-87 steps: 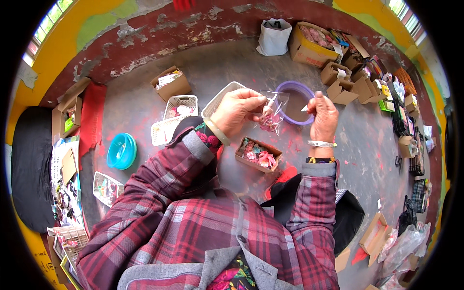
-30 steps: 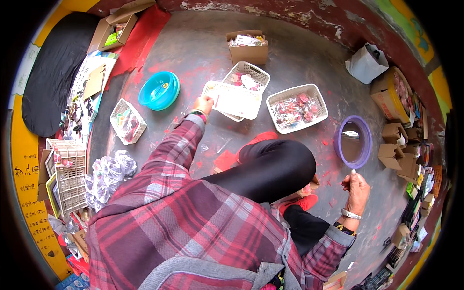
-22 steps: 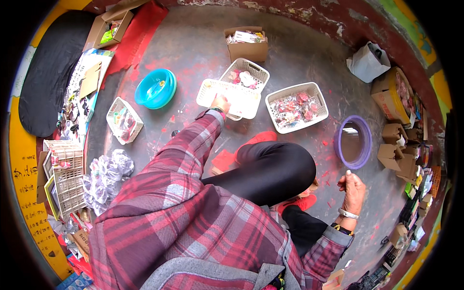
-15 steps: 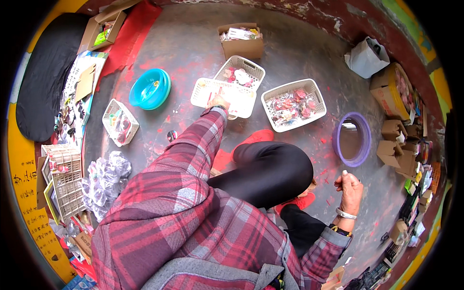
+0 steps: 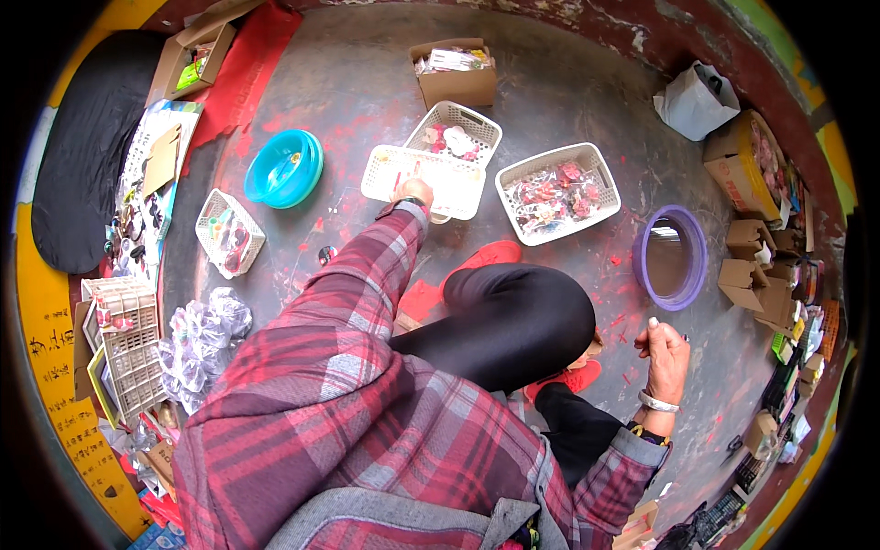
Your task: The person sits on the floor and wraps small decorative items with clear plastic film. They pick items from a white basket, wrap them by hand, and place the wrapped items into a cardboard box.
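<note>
My left hand [image 5: 414,191] reaches over the near edge of a white plastic basket [image 5: 373,182] in front of me. Small pale and reddish items show in that basket; the back of the hand mostly hides my fingers, so what they touch cannot be seen. Right behind it, partly overlapped, is another white basket [image 5: 488,125] holding a white flower ornament [image 5: 458,141] and reddish ones. Out to the right, beyond my knee, my right hand [image 5: 667,359] hangs in the air. Its fingers are curled into a fist, thumb on top, and nothing shows in it.
A white basket [image 5: 609,213] of bagged pink ornaments stands right of centre, with a purple basin [image 5: 639,266] farther right. Turquoise bowls [image 5: 316,176] and a small white basket [image 5: 236,268] lie left. A cardboard box [image 5: 463,89] stands at the back; cartons [image 5: 744,183] line the right wall.
Both hands stay almost where they were, the left still at the white basket. The whole view has shifted very slightly.
</note>
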{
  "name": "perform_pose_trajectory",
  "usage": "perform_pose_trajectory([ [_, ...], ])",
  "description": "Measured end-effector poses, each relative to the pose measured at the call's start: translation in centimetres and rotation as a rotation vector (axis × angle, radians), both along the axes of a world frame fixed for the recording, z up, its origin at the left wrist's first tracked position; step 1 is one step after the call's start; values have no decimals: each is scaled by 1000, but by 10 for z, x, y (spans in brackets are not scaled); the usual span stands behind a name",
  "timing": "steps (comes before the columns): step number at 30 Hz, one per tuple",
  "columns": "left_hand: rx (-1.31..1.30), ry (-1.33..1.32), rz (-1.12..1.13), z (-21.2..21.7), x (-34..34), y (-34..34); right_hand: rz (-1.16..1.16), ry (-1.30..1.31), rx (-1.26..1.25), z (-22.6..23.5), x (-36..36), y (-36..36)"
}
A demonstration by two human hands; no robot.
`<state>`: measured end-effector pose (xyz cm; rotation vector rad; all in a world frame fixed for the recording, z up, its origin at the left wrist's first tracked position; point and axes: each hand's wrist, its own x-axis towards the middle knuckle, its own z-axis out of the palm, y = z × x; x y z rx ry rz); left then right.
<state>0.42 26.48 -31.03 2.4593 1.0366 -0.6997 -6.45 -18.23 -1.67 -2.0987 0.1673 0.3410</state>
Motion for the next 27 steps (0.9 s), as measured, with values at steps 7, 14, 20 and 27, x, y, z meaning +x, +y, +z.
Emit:
perform_pose_trajectory([
  [7,213,16,-394,43,-17,2,35,7,10,-1,-3,0],
  [14,183,-193,-403,77,-21,-2,42,3,27,4,-8,2],
  [20,-634,-635,-109,95,-20,5,75,-14,43,11,-12,4],
  [27,-1214,-497,-362,286,-2,-74,56,-49,196,23,-17,5],
])
